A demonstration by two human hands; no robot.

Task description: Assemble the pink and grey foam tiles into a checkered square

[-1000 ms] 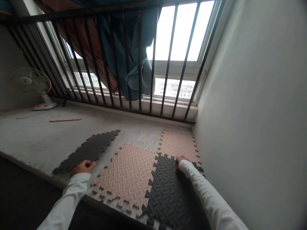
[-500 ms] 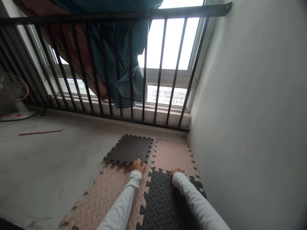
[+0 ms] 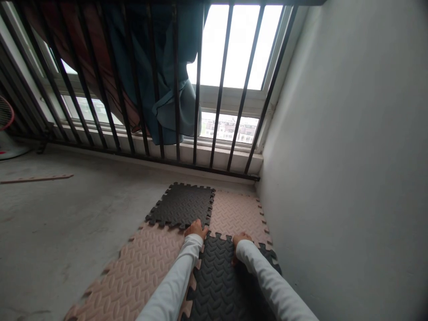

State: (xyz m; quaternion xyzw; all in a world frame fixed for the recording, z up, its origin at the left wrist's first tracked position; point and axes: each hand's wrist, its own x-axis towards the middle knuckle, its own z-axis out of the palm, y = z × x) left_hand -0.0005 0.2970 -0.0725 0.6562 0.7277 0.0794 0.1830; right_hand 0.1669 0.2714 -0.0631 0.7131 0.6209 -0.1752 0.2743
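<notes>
Four interlocking foam mat tiles lie on the concrete floor by the wall. A dark grey tile [image 3: 183,205] sits at the far left, beside a beige tile [image 3: 236,214]. A nearer beige tile [image 3: 140,272] and a nearer dark tile [image 3: 222,285] lie under my arms. My left hand [image 3: 196,228] rests with bent fingers on the near right corner of the far dark tile, where the four tiles meet. My right hand [image 3: 241,239] presses, fingers curled, on the far edge of the near dark tile at its seam with the far beige tile. Both arms wear white sleeves.
A black metal railing [image 3: 197,89] runs in front of a bright window, with a teal curtain [image 3: 174,80] hanging behind it. A grey wall [image 3: 334,156] stands at the right. A wooden strip [image 3: 36,178] lies on the concrete floor [image 3: 67,214] far left, near a fan base [image 3: 10,149].
My left hand dragged the dark tile from the left to the far spot beside the beige tile. Since half a second ago it has shifted right against that tile. My view moved forward.
</notes>
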